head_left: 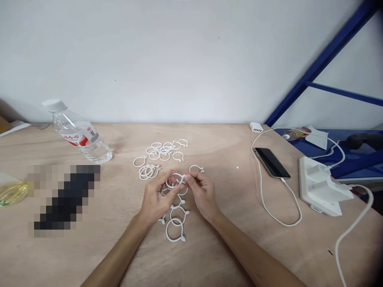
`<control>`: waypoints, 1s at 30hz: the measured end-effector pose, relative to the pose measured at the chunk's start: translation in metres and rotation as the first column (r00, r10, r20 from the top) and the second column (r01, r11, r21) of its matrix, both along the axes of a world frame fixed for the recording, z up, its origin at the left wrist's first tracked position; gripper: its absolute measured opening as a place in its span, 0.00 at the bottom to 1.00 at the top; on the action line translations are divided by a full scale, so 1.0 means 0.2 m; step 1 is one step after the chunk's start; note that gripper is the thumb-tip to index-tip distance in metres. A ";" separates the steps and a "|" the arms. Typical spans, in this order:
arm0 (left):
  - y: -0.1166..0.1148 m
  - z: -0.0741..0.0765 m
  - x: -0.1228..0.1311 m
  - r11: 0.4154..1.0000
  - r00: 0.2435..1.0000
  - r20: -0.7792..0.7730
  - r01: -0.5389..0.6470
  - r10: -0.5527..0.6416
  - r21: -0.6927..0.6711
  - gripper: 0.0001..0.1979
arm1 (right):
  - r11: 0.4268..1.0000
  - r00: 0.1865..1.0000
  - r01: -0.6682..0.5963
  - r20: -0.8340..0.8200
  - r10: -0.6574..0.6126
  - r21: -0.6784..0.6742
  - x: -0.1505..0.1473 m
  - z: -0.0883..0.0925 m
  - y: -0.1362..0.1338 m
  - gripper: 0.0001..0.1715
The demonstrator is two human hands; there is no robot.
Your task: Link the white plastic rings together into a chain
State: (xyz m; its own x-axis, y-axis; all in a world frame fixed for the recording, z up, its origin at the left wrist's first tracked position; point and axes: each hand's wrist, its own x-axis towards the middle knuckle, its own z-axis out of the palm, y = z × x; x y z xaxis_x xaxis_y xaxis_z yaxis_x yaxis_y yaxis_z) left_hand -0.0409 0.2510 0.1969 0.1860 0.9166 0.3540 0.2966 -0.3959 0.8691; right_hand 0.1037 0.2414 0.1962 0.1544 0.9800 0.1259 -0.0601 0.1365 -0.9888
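Note:
A white plastic curtain ring (168, 185) is held up between my two hands above the table. My left hand (156, 199) grips the ring by its left and lower side, thumb against forefinger. At its right side, where the small eyelet would be, my right hand (204, 192) pinches it; the fingertips hide that part. Beneath and in front of my hands lie several more rings, the nearest ring (166, 235) overlapping another. Farther back is a loose pile of curtain rings (164, 151). A single ring (194, 166) lies just beyond my right hand.
A water bottle (85, 139) stands at the left, near a blurred-out dark object (67, 199) and a container of yellowish liquid (13, 193). On the right are a phone (272, 162) on a white cable (295, 199), a power strip (314, 187) and a small white block (256, 127).

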 end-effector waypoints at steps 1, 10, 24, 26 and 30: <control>0.00 0.00 0.00 1.000 1.000 -0.005 -0.004 0.004 0.005 0.15 | 1.000 1.000 -0.005 0.025 0.005 0.008 0.01 0.00 0.00 0.13; 0.04 0.01 -0.07 0.977 0.896 -0.437 0.013 0.083 0.211 0.19 | 0.968 0.714 0.136 0.656 -0.244 0.211 0.26 -0.04 0.15 0.20; 0.04 0.01 -0.06 0.972 0.864 -0.502 0.073 0.050 0.223 0.12 | 0.996 0.679 -0.080 0.730 0.079 -0.034 0.37 -0.03 0.18 0.11; 0.05 -0.01 -0.06 0.973 0.895 -0.438 0.024 0.082 0.231 0.14 | 0.991 0.715 -0.135 0.689 0.115 -0.024 0.34 -0.01 0.16 0.10; 0.06 -0.01 -0.06 0.982 0.928 -0.370 0.029 0.042 0.185 0.26 | 0.947 0.798 -0.321 0.544 0.260 0.020 0.24 0.05 0.10 0.11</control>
